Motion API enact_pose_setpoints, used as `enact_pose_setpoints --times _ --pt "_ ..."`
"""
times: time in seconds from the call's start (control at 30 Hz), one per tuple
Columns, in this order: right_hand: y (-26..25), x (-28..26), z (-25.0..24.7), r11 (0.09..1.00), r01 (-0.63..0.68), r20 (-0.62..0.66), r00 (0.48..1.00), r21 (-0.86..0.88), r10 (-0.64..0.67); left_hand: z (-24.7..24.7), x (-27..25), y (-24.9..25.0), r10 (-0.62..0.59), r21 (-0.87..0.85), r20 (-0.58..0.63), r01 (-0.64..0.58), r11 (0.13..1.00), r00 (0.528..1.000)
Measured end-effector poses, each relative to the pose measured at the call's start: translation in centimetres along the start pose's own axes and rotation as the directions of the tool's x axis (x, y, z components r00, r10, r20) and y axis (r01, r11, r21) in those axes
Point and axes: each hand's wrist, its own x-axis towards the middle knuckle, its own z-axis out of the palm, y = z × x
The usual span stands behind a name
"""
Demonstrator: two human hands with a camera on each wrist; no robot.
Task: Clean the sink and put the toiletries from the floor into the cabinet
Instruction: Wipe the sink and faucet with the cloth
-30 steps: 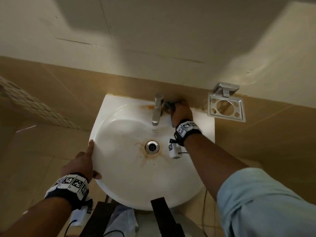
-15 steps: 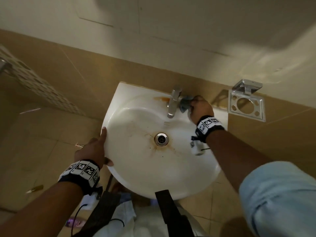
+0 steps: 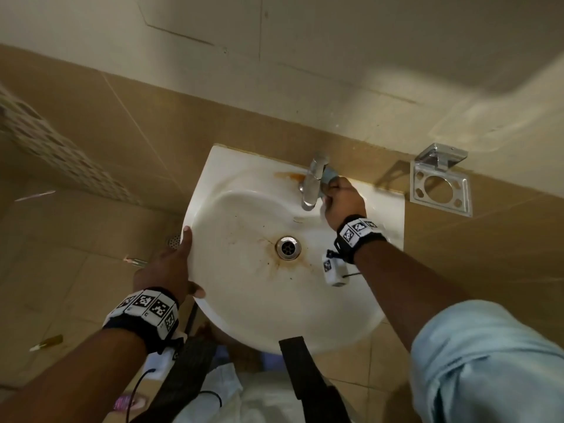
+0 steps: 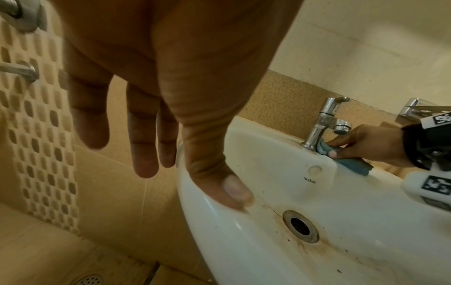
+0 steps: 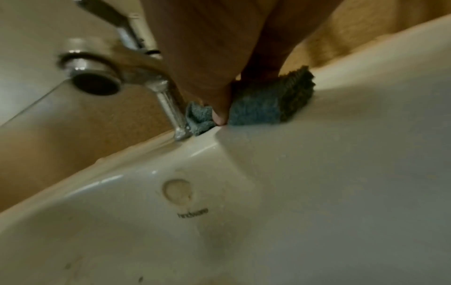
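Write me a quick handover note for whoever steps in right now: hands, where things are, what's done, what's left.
Right hand: presses a blue cloth against the base of the faucet on the sink ledge.
Left hand: fingers straight, bracing the sink's left rim, thumb on top.
Done: wiping under way at the faucet.
Left: rust stains around the drain and behind the faucet remain; bowl has dark specks. A few small items lie on the floor, too unclear to name; no cabinet is in view.
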Motion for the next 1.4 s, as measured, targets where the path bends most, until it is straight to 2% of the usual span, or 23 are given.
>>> enact_pose_setpoints --times 0.03,0.1,0.13,0.2,0.23,0.3,0.37,0.43,0.5,0.53,0.57,0.67,0.73,0.8,0.87,0.9,0.97,1.03,1.07,1.17,1.23,1.3,1.4 --pt "0.2 -0.3 -0.4 0.994 0.106 0.05 0.993 -0.005 -0.106 -0.1 0.0 0.0 0.001 -0.002 0.0 -0.001 1.0 1.0" --pt "2.1 0.3 -2.4 0.953 0.304 0.158 0.941 -0.016 -0.298 -0.3 -0.1 0.1 0.005 -0.006 0.009 -0.005 1.0 1.0" --pt "3.2 1.0 -3.5 0.935 0.352 0.21 0.918 -0.047 -0.335 -0.3 -0.2 0.1 0.004 -0.009 0.01 -0.004 1.0 1.0" --pt "4.7 2.2 -4.9 0.949 0.279 0.271 0.934 -0.147 -0.233 -0.4 -0.2 0.1 0.005 -0.014 0.011 -0.005 1.0 1.0" --pt "4.8 2.3 -4.8 0.963 0.214 0.234 0.957 -0.163 -0.173 -0.4 -0.2 0.1 0.003 -0.015 0.013 -0.003 1.0 1.0" --pt "3.7 1.7 -3.1 0.993 0.055 0.07 0.996 -0.105 -0.048 -0.3 -0.1 0.2 -0.005 -0.009 0.011 0.005 1.0 1.0" --pt "1.7 0.0 -1.1 0.998 -0.07 -0.024 0.997 -0.004 0.069 -0.3 -0.1 0.3 -0.002 0.006 0.008 0.002 1.0 1.0" --pt "0.4 -1.4 0.0 0.998 0.07 0.038 0.997 -0.003 -0.07 -0.3 0.0 0.3 0.006 0.007 0.003 -0.006 1.0 1.0" --pt "1.1 -1.4 -0.7 0.965 0.261 0.148 0.954 0.006 -0.259 -0.3 0.0 0.1 0.011 -0.003 0.015 -0.011 1.0 1.0" --pt "2.0 -0.7 -1.4 0.944 0.33 0.182 0.929 -0.006 -0.323 -0.3 -0.1 0.0 0.012 -0.006 0.017 -0.012 1.0 1.0" --pt "2.8 0.1 -2.0 0.941 0.338 0.201 0.924 -0.032 -0.325 -0.3 -0.1 0.0 0.014 -0.007 0.015 -0.014 1.0 1.0" --pt "3.0 0.5 -2.5 0.996 0.066 0.072 0.995 -0.058 -0.062 -0.2 -0.2 -0.1 0.024 -0.017 0.017 -0.024 1.0 1.0" --pt "1.5 -0.2 -0.9 1.0 -0.021 -0.033 0.999 -0.023 0.02 -0.2 0.0 -0.3 0.031 -0.028 0.021 -0.031 0.999 0.999" --pt "0.0 -0.4 0.4 0.999 -0.027 -0.046 0.999 0.038 0.029 -0.2 0.1 -0.4 0.047 -0.038 0.032 -0.046 0.998 0.998" --pt "-1.9 0.5 0.0 0.997 -0.036 0.033 0.999 0.062 0.034 -0.1 0.3 -0.6 0.061 -0.042 0.031 -0.06 0.997 0.998" --pt "-2.5 1.0 -0.3 0.986 -0.054 0.055 0.997 0.157 0.046 -0.1 0.4 -0.7 0.07 -0.04 0.036 -0.068 0.997 0.997" --pt "-3.2 1.4 -1.1 0.971 -0.067 -0.01 0.997 0.231 0.071 0.0 0.5 -0.8 0.085 -0.028 0.046 -0.084 0.996 0.995" --pt "-2.2 1.0 -0.6 0.985 -0.069 0.013 0.998 0.161 0.067 -0.1 0.5 -0.8 0.104 -0.03 0.052 -0.103 0.994 0.993" --pt "-1.4 0.6 -0.2 0.996 -0.068 -0.001 0.998 0.061 0.068 -0.1 0.5 -0.8 0.113 -0.036 0.055 -0.111 0.993 0.992" --pt "-2.0 -1.8 0.8 0.986 -0.129 -0.029 0.991 0.102 0.133 -0.1 0.5 -0.8 0.133 -0.06 0.083 -0.128 0.99 0.988" --pt "-3.8 -3.7 1.2 0.977 -0.185 -0.026 0.982 0.104 0.189 -0.1 0.8 -0.9 0.147 -0.099 0.1 -0.137 0.986 0.984" --pt "-6.2 -5.8 1.7 0.973 -0.21 0.029 0.978 0.091 0.208 -0.1 1.1 -1.1 0.17 -0.132 0.119 -0.154 0.979 0.978" --pt "-11.9 -8.4 3.3 0.96 -0.162 0.106 0.984 0.229 0.141 -0.1 1.7 -1.5 0.202 -0.129 0.145 -0.184 0.974 0.969"
